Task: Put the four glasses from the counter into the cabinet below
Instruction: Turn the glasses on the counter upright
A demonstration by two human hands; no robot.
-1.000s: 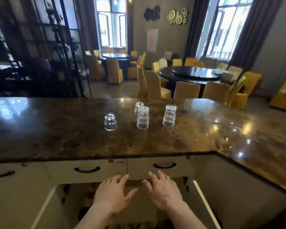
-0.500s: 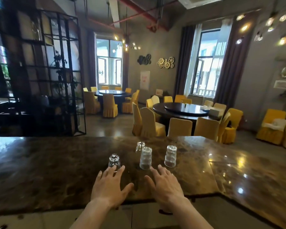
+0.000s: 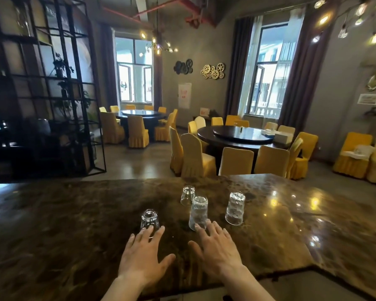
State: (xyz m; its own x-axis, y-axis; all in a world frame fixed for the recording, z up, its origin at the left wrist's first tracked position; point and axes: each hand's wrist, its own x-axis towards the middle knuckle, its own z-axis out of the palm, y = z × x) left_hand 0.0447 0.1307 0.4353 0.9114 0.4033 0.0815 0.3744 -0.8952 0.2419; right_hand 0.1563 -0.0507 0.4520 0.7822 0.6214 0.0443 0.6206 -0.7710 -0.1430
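Observation:
Several clear glasses stand upside down on the dark marble counter (image 3: 74,224). A short smooth glass (image 3: 149,219) is nearest on the left, and the fingertips of my left hand (image 3: 142,256) reach its base. A tall textured glass (image 3: 198,212) stands in the middle, with the fingertips of my right hand (image 3: 216,249) at its foot. Another tall textured glass (image 3: 235,208) is to the right, and a small smooth glass (image 3: 187,195) stands behind. Both hands are palm down with fingers spread, holding nothing. The cabinet below is out of view.
The counter bends toward me at the right (image 3: 345,246). Beyond it lies a dining room with round dark tables (image 3: 239,135) and yellow-covered chairs (image 3: 194,159). A black metal shelf frame (image 3: 52,94) stands at the left.
The view has tilted up from the open cabinet below to the counter top. Both hands have risen from in front of the drawers and moved forward over the counter to the glasses.

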